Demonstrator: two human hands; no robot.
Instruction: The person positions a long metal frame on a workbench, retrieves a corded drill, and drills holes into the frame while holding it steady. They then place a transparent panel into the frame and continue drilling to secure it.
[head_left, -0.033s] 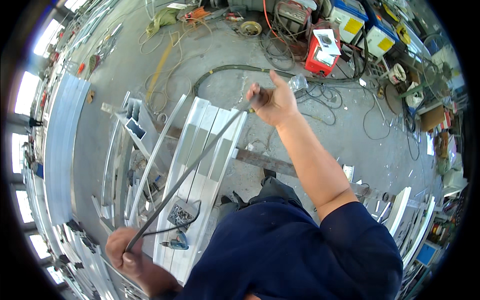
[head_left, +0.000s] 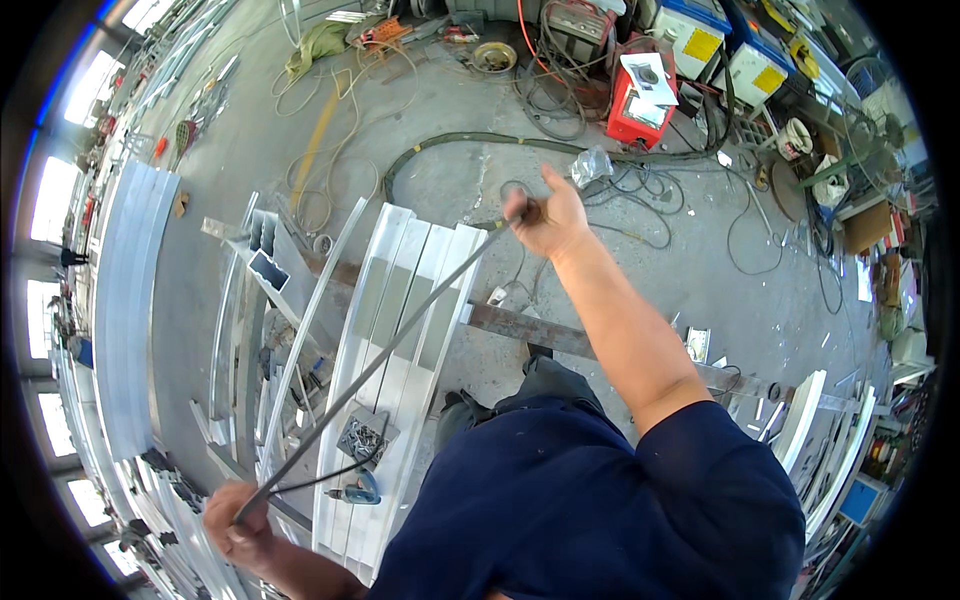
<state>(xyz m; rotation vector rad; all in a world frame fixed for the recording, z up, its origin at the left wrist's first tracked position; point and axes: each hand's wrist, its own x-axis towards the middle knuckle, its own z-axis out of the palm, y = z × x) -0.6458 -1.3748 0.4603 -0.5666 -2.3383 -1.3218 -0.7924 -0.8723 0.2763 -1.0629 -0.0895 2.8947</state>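
Observation:
A long, thin dark grey strip (head_left: 372, 370) stretches diagonally between my hands, above pale metal profiles (head_left: 428, 350). My left hand (head_left: 238, 527), low at the left, is closed around its near end. At the far end, my right hand (head_left: 550, 222) pinches the strip in its fingers, with the thumb raised. A thinner black strand (head_left: 330, 476) curves from near my left hand toward a small tray (head_left: 385, 440) of screws on the profiles. Below that tray lies a blue-green power drill (head_left: 358, 490).
Hollow metal sections (head_left: 268, 268) and narrow bars stand left of the profiles. A wide stack of panels (head_left: 130, 320) is farther left. Beneath the profiles runs a rusty beam (head_left: 540, 328). Cables (head_left: 640, 200) and a red machine (head_left: 640, 108) occupy the floor at the far right.
My left hand has shifted slightly left and down with its end of the strip. My right hand has barely moved and still holds the other end. The whole view has shifted a little.

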